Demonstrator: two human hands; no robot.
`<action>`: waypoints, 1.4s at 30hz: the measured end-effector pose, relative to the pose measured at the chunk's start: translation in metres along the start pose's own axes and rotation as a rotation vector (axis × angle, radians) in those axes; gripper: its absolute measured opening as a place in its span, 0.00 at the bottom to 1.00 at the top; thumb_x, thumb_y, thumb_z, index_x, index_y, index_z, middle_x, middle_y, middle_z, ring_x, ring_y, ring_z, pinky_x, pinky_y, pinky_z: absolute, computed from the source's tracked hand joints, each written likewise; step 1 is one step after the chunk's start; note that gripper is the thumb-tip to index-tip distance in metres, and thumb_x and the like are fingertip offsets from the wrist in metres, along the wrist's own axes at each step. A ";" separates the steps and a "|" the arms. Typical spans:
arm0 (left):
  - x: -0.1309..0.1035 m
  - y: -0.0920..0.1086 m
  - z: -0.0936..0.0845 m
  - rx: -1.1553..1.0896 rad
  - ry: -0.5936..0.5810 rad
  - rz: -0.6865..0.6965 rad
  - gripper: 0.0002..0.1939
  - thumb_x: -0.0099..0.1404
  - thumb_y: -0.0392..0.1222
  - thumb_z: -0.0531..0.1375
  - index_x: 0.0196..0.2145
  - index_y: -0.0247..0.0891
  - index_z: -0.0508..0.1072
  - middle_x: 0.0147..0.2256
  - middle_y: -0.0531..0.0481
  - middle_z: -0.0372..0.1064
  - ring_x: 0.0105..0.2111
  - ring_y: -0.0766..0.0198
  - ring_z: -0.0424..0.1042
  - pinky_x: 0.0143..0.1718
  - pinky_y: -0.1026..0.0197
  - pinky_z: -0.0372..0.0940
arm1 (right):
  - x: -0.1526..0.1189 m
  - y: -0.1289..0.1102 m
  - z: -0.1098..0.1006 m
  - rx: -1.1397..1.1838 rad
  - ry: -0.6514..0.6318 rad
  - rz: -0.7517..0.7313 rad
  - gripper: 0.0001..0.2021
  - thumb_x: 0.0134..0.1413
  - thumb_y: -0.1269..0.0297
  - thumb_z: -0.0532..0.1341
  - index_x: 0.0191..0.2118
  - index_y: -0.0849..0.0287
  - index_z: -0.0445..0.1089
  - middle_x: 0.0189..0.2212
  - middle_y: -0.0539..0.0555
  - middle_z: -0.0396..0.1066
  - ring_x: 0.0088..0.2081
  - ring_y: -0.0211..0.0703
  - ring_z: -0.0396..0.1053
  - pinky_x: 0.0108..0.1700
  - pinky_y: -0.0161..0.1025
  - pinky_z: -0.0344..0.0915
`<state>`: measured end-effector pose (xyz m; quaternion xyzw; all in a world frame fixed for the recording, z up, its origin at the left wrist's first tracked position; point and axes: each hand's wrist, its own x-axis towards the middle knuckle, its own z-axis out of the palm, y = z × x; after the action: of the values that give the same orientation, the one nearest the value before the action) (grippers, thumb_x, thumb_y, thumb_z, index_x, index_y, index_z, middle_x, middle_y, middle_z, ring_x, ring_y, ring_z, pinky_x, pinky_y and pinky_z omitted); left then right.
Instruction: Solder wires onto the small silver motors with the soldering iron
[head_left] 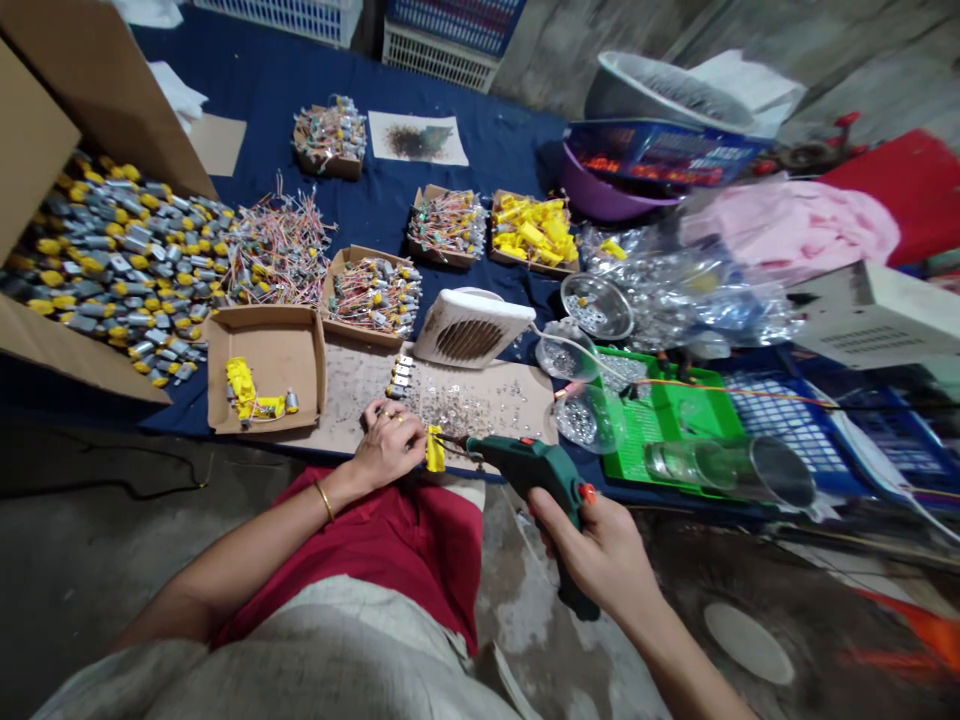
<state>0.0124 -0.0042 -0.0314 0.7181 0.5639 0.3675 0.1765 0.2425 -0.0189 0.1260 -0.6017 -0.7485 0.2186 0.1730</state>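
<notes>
My right hand (pixel 592 545) is wrapped round the handle of a green electric screwdriver (pixel 525 460), which points left. Its tip meets a small yellow part (pixel 435 449) at the front edge of the table. The fingers of my left hand (pixel 388 441) are closed on that yellow part from the left side. Just behind my left hand, several small motors (pixel 400 377) stand in a row on a cardboard sheet (pixel 345 385). Small loose screws (pixel 457 405) lie scattered on the sheet behind the yellow part.
At left are an open cardboard tray (pixel 266 318) with yellow parts and a heap of motors (pixel 127 260). A white fan-like box (pixel 476 325) stands behind the screws. Bowls of small hardware (pixel 576 420) and a green basket (pixel 622 455) are at right.
</notes>
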 end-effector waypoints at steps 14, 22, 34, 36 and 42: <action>0.000 0.001 -0.001 0.013 0.017 0.009 0.05 0.62 0.36 0.59 0.27 0.40 0.70 0.32 0.55 0.76 0.44 0.58 0.68 0.56 0.48 0.46 | -0.015 0.001 -0.007 0.208 -0.028 0.203 0.26 0.53 0.41 0.58 0.16 0.57 0.65 0.12 0.52 0.65 0.15 0.39 0.63 0.18 0.34 0.58; 0.000 0.002 -0.003 0.030 0.001 0.017 0.05 0.62 0.36 0.60 0.28 0.40 0.70 0.33 0.54 0.76 0.45 0.58 0.68 0.55 0.47 0.47 | -0.040 0.022 0.004 0.494 0.037 0.553 0.30 0.44 0.33 0.60 0.18 0.60 0.69 0.14 0.56 0.69 0.15 0.43 0.66 0.16 0.36 0.62; 0.000 0.002 -0.002 0.051 0.026 0.045 0.05 0.62 0.36 0.61 0.28 0.41 0.70 0.33 0.54 0.76 0.43 0.58 0.68 0.55 0.47 0.46 | -0.044 0.030 0.012 0.594 0.039 0.609 0.30 0.41 0.32 0.61 0.19 0.61 0.69 0.13 0.55 0.68 0.14 0.41 0.65 0.15 0.35 0.62; 0.000 0.001 -0.001 0.050 0.025 0.047 0.05 0.61 0.36 0.61 0.28 0.41 0.70 0.33 0.54 0.76 0.44 0.58 0.68 0.55 0.47 0.46 | -0.043 0.030 0.014 0.610 0.042 0.613 0.30 0.41 0.32 0.62 0.19 0.61 0.69 0.13 0.55 0.68 0.14 0.41 0.65 0.16 0.35 0.62; 0.000 0.002 -0.001 0.049 0.015 0.041 0.04 0.62 0.36 0.60 0.28 0.41 0.71 0.33 0.54 0.76 0.43 0.58 0.68 0.55 0.47 0.46 | -0.043 0.031 0.017 0.695 0.051 0.669 0.30 0.39 0.32 0.63 0.20 0.61 0.69 0.14 0.55 0.68 0.15 0.41 0.65 0.15 0.34 0.62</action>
<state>0.0125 -0.0051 -0.0295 0.7307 0.5593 0.3627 0.1471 0.2687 -0.0573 0.0948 -0.7213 -0.3919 0.4844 0.3024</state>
